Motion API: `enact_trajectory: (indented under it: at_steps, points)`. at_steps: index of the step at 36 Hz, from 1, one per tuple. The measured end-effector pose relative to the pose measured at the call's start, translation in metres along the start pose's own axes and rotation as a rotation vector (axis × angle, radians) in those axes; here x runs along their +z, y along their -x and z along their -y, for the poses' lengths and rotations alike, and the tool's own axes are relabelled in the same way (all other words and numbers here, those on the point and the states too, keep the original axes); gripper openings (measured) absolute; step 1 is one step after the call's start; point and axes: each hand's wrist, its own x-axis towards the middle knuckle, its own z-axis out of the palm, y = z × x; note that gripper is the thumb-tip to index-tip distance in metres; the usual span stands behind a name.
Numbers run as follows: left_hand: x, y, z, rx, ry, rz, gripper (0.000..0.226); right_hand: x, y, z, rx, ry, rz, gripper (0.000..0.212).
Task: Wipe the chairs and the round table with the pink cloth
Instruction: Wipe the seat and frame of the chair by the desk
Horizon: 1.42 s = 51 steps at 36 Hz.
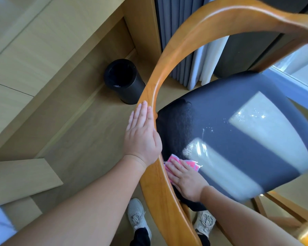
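Here one chair (167,71), one pink cloth (188,163) and one bin (122,80) show. The left hand (142,135) lies flat, fingers together, on the curved rail. The right hand (187,181) presses the cloth, fingers spread, onto the dark seat (238,125) near its rear edge; the cloth's long axis runs left-right.

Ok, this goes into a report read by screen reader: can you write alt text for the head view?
A person's right hand presses a pink cloth flat on the dark seat of a wooden chair, while the left hand rests flat on its curved backrest rail. A black bin stands on the wooden floor beyond, near grey curtains.
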Motion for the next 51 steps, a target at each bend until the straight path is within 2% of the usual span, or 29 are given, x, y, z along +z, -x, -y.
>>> enact_trajectory:
  at_steps: [6,13,23,28,31,34,37,41,48,51]
  points:
    - [0.0,0.008,-0.005,-0.054,-0.038,-0.021,0.06,-0.001,-0.001,-0.003,0.002,0.061,0.004,0.052]
    - [0.015,0.073,-0.027,-0.114,0.052,-0.026,0.061,-0.006,0.0,-0.005,0.026,0.071,0.028,0.052]
    - [0.008,0.068,-0.029,-0.011,0.016,0.068,0.063,-0.02,0.001,-0.04,-0.117,0.019,0.086,0.051]
    - [0.006,0.066,-0.029,-0.029,0.022,0.064,0.065,-0.046,-0.004,-0.082,0.092,-0.094,0.03,0.053]
    - [0.005,0.067,-0.029,-0.033,0.025,0.067,0.066,-0.065,-0.009,-0.115,0.154,0.006,0.011,0.054]
    - [0.003,0.065,-0.03,0.062,0.036,0.106,0.065,-0.073,-0.011,-0.138,0.276,0.02,0.021,0.055]
    - [0.0,0.065,-0.031,0.187,0.009,0.165,0.062,-0.074,-0.013,-0.138,0.321,0.006,0.066,0.058]
    - [-0.001,0.064,-0.029,0.164,-0.011,0.181,0.06,-0.073,-0.019,-0.135,0.557,-0.061,-0.005,0.053]
    - [-0.002,0.064,-0.027,0.198,-0.001,0.191,0.047,-0.07,-0.013,-0.115,0.613,-0.117,0.029,0.061]
    - [-0.003,0.064,-0.027,0.209,0.003,0.185,0.045,-0.063,-0.006,-0.099,0.626,-0.121,0.027,0.058]
